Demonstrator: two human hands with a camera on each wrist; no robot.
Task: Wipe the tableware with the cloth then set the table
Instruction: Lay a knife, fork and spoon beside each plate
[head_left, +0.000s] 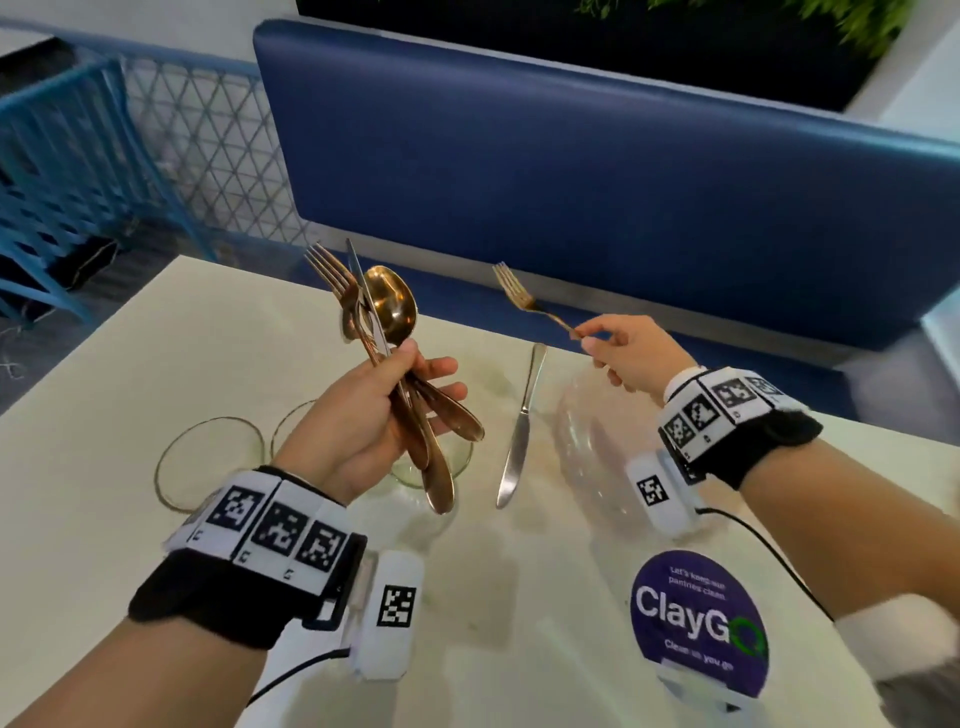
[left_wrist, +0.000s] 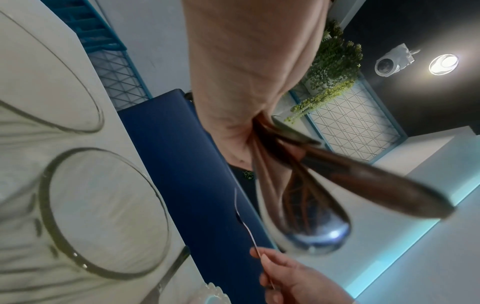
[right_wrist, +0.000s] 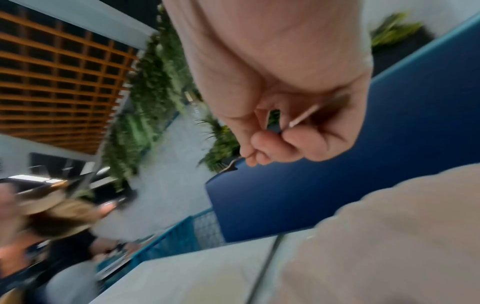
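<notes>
My left hand (head_left: 384, 405) grips a bundle of gold cutlery (head_left: 387, 332) above the table: a fork, a spoon and a knife, heads up. In the left wrist view the cutlery handles (left_wrist: 311, 197) fan out below my palm. My right hand (head_left: 618, 345) pinches the handle end of a single gold fork (head_left: 524, 296), held in the air over the table's far edge, tines pointing away. The right wrist view shows my fingertips (right_wrist: 270, 144) closed on that fork's thin handle. A silver knife (head_left: 522, 426) lies on the table between my hands. No cloth is visible.
A clear glass plate (head_left: 597, 457) sits under my right wrist. Two clear glass bowls (head_left: 208, 457) stand at the left, partly behind my left hand. A purple ClayGo sign (head_left: 698, 618) stands near the front edge. A blue bench back (head_left: 571, 171) runs behind the white table (head_left: 130, 364).
</notes>
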